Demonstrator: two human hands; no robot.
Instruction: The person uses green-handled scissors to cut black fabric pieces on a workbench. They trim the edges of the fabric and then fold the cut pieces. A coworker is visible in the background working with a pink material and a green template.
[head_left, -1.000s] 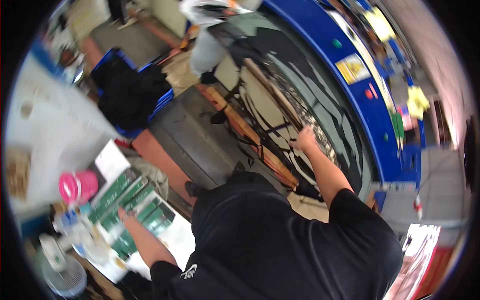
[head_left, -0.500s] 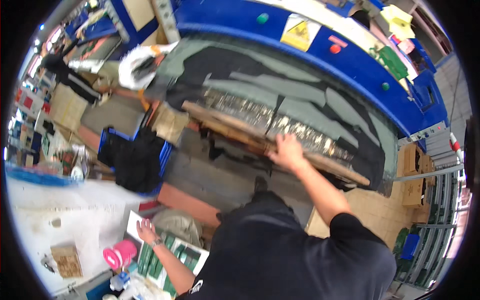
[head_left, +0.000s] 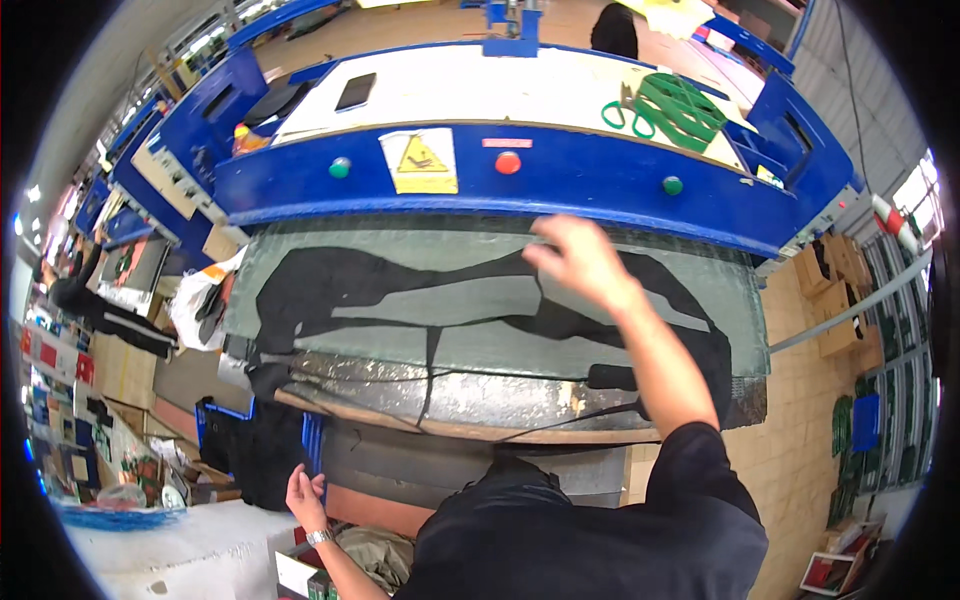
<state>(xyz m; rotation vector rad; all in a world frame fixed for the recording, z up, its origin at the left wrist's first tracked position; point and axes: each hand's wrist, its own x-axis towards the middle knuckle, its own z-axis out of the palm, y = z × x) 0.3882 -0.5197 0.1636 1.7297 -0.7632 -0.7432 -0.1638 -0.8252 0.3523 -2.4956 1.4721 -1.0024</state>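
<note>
Black cut-out fabric [head_left: 325, 278] lies in thin, curving strips over the grey-green bed of a blue machine. Above the far part of this fabric is my right hand [head_left: 580, 258], its fingers loosely stretched and nothing visible in them; whether it touches the cloth I cannot tell. My left hand [head_left: 306, 495] hangs at the lower left, fingers apart and slightly bent, with nothing in it. Close beside it stands a blue crate [head_left: 312, 447] heaped with black cloth [head_left: 262, 455]. Narrow black strips trail over a worn board [head_left: 480, 398] along the bed's near edge.
The blue machine's front panel [head_left: 590, 192] carries green and red buttons and a yellow warning sign [head_left: 424, 160]. Green-handled scissors [head_left: 628, 115], a green strap bundle [head_left: 678, 112] and a phone [head_left: 356, 92] lie on top. Cartons [head_left: 838, 300] stand right; another person [head_left: 100, 305] works far left.
My view has turned, bringing the machine square in front. My right hand has left the near board and reached across the bed. My left hand has moved from the white box toward the crate.
</note>
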